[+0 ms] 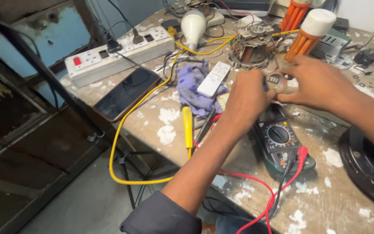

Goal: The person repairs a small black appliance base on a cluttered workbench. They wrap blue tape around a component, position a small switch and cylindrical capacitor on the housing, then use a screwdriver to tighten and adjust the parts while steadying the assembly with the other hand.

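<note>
My left hand [247, 97] and my right hand [319, 82] meet above the workbench, both gripping a small round part [276, 82] with a pale face and dark chips on it. Directly below my hands lies a dark green multimeter [282, 141] with a round dial, its red and black leads [282, 190] trailing off the front edge. A white remote control [214, 79] rests on a purple cloth [191, 89] to the left of my left hand.
A white power strip [117, 54], a dark phone [126, 93], a yellow cable [126, 125], a white bulb [193, 26], a wound coil assembly [252, 45] and two orange-and-white bulbs [310, 32] crowd the paint-spattered bench [325, 203]. A black round object [369, 167] lies at right.
</note>
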